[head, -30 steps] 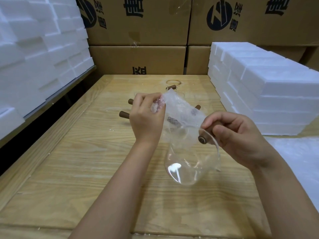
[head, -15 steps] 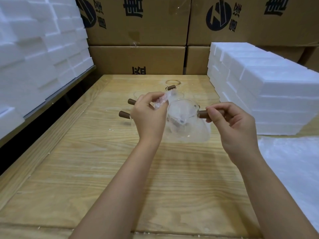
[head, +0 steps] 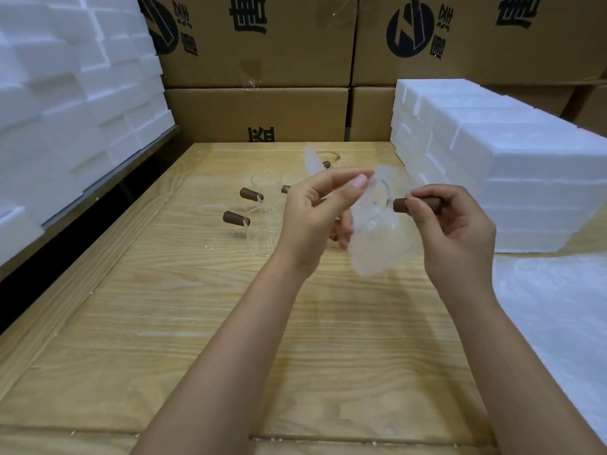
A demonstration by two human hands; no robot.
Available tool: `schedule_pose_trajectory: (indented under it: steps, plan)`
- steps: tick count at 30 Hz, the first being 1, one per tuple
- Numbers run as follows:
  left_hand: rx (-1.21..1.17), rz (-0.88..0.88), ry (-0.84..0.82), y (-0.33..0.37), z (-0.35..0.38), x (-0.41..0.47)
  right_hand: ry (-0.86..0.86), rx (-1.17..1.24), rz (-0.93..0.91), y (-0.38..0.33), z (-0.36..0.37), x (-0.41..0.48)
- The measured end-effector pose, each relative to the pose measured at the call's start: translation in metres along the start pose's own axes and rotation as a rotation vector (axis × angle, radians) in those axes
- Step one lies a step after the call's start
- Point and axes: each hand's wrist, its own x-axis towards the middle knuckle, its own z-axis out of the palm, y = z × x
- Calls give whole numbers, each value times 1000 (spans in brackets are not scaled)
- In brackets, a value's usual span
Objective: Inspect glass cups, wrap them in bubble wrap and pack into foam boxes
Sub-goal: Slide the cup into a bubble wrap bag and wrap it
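A: Surroundings?
B: Spare clear glass cups [head: 264, 231] on light wooden table [head: 197, 323], partly behind left hand [head: 312, 218]. Stacked white foam boxes [head: 525, 178] right, contents hidden.
A: Hands?
B: Left loosely holds clear bubble wrap sheet [head: 381, 254]; right hand [head: 460, 231] pinches brown-handled glass cup [head: 377, 208], mid-air, wrap-draped.

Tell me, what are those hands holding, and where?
The right hand pinches a cup by its brown handle. The left hand seems to pinch the wrap round it near the top.

Bubble wrap [head: 374, 254] now round cup [head: 378, 205].
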Motion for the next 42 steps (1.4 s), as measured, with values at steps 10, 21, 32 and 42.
schedule_pose_trajectory:
  steps: [10, 21, 32, 42]
  plan:
    - [-178, 176, 407, -1, -35, 7, 38, 416, 317, 16, -18, 13]
    - [-37, -195, -130, -22, -49, 0, -244, 554, 519, 21, -23, 15]
    - [-55, -250, -52, -42, -29, -7, -79, 444, 502, 25, -9, 10]
    - [-335, -244, 68, -42, 0, -14, -6, 357, 491, 25, 12, -1]
